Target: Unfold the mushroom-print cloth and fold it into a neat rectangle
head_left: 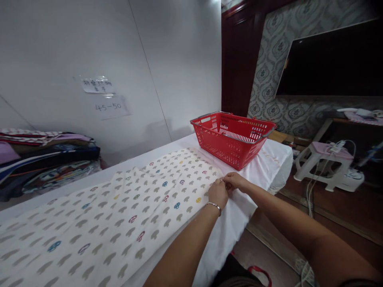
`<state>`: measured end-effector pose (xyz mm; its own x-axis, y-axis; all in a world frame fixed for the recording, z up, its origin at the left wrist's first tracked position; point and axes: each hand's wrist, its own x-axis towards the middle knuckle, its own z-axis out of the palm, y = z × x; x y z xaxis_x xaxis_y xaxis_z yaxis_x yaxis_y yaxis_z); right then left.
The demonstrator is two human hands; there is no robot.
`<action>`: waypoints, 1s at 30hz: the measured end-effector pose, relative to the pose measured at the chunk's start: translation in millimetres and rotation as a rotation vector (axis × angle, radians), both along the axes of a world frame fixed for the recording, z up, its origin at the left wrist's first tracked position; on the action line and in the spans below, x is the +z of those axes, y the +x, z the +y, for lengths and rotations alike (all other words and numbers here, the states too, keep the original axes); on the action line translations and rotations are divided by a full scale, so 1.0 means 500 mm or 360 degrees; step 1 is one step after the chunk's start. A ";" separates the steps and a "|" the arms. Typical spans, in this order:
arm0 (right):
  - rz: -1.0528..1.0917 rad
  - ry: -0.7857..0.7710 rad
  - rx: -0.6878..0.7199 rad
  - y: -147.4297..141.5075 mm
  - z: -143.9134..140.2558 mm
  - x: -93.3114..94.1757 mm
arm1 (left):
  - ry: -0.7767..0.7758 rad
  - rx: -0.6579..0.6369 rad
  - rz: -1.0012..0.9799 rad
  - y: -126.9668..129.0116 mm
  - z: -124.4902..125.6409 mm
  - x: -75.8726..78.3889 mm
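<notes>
My two hands are together at the near right corner of the patterned cloth (155,199), close to the near edge of the white-covered desk (239,213). My left hand (218,192), with a silver bracelet (214,205) at the wrist, has its fingers drawn in on the cloth's corner. My right hand (235,181) meets it there, thumb and fingers nearly closed on the same bit of fabric; the fingertips are partly hidden, so I cannot tell exactly which of them grip.

The cloth is off-white with grey shapes and a few blue, red, yellow and purple outlined ones. It lies lengthwise along the desk, mostly flat with some soft wrinkles, running out of view to the left. A red basket (221,150) stands upright near the desk's far right corner, just past the cloth's right end.

Beyond the desk's far edge, to the left, is a pile of folded clothes (50,149). Two paper notes are stuck on the pale wall (179,56) behind, the lower one reading 45-50. Off the desk's right end, well apart from it, stands a pink-topped stool (330,150) with white cables on it.
</notes>
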<state>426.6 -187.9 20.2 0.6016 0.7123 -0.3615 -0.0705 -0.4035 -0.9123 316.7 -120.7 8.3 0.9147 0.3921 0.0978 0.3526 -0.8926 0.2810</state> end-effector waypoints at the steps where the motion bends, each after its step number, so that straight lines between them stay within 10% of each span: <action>1: -0.0012 -0.0011 -0.0005 0.000 0.001 0.001 | -0.0007 0.0010 -0.0003 0.001 0.000 -0.001; 30: -0.0839 -0.0376 -0.0235 0.151 -0.093 -0.048 | 0.0219 -0.0225 0.0164 -0.163 -0.011 -0.010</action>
<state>502.1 -234.3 -4.0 0.8294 0.5443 -0.1255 0.2970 -0.6200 -0.7262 235.0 -125.9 3.2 0.9676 0.2486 0.0448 0.2417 -0.9626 0.1223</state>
